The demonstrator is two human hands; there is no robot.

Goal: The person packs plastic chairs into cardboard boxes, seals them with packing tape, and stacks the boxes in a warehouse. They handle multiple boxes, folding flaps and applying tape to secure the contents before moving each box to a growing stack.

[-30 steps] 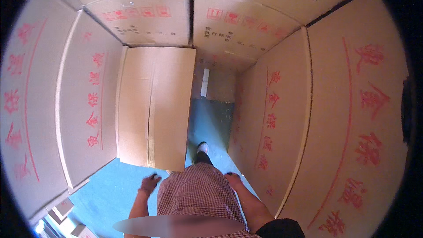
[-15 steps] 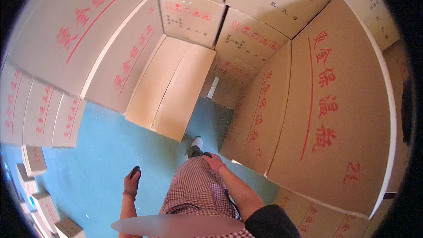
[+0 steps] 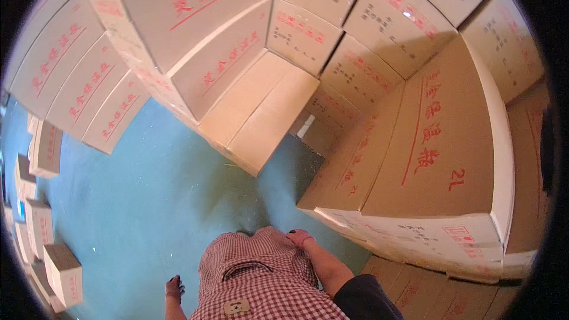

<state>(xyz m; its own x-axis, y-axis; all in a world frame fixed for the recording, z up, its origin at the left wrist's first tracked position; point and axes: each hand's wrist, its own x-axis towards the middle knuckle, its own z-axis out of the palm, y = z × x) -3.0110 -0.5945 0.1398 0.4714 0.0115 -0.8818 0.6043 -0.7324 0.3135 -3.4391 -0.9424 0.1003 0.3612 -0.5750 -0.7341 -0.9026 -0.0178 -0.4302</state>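
Observation:
My left hand (image 3: 174,290), in a pinkish glove with a dark palm, hangs low over the blue floor beside my body. Its fingers are loosely bent and a little apart, with nothing in them. My right hand (image 3: 300,239), gloved likewise, is at the right edge of my red-and-white checked apron (image 3: 255,266). Its fingers are mostly hidden, so whether they grip the cloth cannot be made out. Ahead of me lies a low cardboard carton (image 3: 267,106) with a plain seamed top. To the right stands a stack of large cartons (image 3: 438,136) with red lettering.
Tall carton stacks (image 3: 195,6) rise at the back and left. More cartons (image 3: 95,95) stand farther left, and several small boxes (image 3: 62,272) lie along the left rim. A narrow gap with a white strip (image 3: 306,125) separates the low carton from the right stack. Blue floor (image 3: 136,201) stretches between.
The view has turned left and pulled back, so the cartons sit farther right. My left hand is lower in the picture. The right hand stays by the apron, and my shoe has left the view.

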